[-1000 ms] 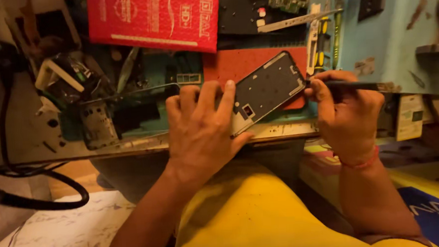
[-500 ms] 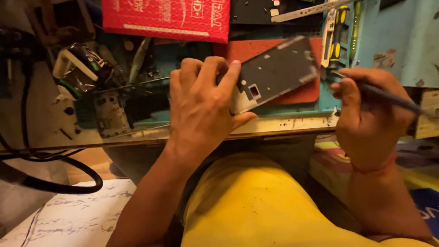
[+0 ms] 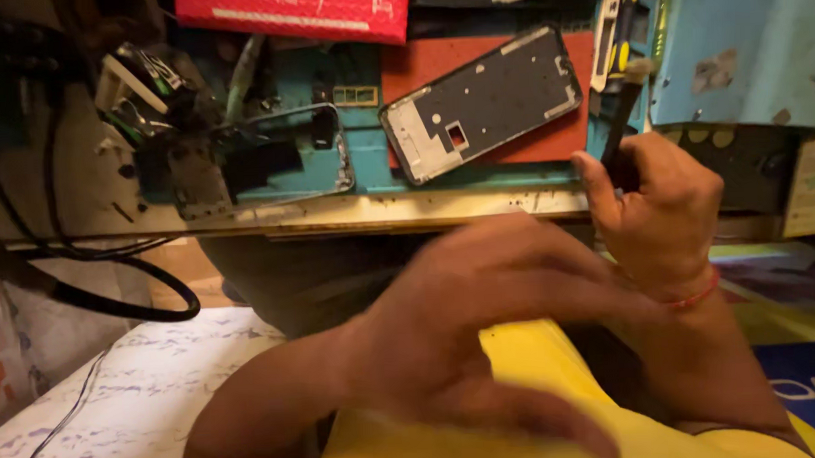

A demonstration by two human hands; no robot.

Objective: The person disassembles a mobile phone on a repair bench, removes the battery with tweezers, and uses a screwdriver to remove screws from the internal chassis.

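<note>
A dark phone frame point(image 3: 486, 102) with a pale lower end lies tilted on a red mat point(image 3: 550, 140) on the workbench, with nothing touching it. My right hand point(image 3: 658, 204) is at the bench's front edge, right of the frame, fingers closed around a thin dark tool point(image 3: 621, 119) that points up. My left hand point(image 3: 485, 317) is blurred, pulled back over my lap below the bench edge, fingers spread and empty.
A red packet point(image 3: 297, 9) lies at the back. A thin phone bezel point(image 3: 285, 156) and dark parts sit left of the mat. A black cable point(image 3: 109, 306) loops at the left. A light blue box point(image 3: 748, 49) stands at the right.
My left hand has let go of the phone frame and drawn back toward my lap. The right hand has moved the tool away from the frame to the bench edge.
</note>
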